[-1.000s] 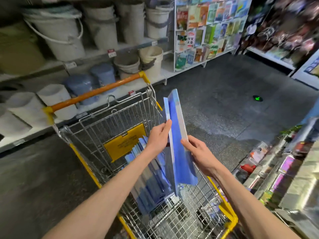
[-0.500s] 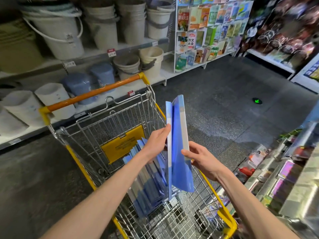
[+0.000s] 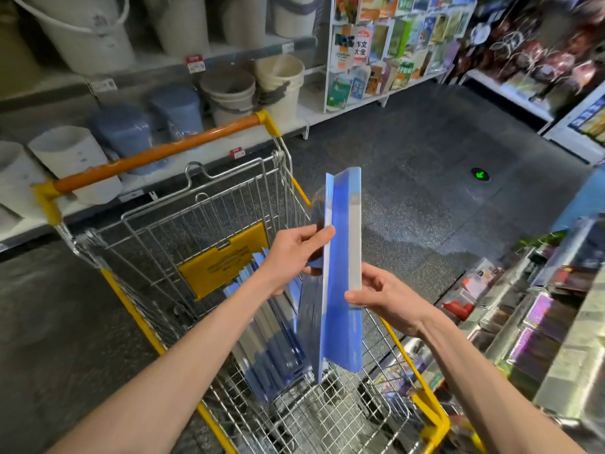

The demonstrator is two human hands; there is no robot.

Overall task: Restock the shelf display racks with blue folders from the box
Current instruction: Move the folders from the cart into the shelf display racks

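Note:
Two blue folders (image 3: 340, 263) stand upright, edge-on, above the wire shopping cart (image 3: 157, 221). My left hand (image 3: 294, 253) grips the left folder, thumb on one face and fingers on the other, pulling it apart from the right one. My right hand (image 3: 383, 296) holds the right folder by its white spine edge. Several more blue folders (image 3: 271, 345) lean stacked inside the cart, below my left forearm.
The cart has an orange handle (image 3: 157, 155) and a yellow plate (image 3: 222, 260). White and blue buckets (image 3: 75, 155) fill shelves at the left. A book rack (image 3: 386, 44) stands behind. A display rack with coloured items (image 3: 537, 316) runs along the right. Dark floor (image 3: 409, 191) lies beyond.
The folders have tipped more upright and come nearer to me. My left hand has moved from the edge onto the left folder, separating it from the right one.

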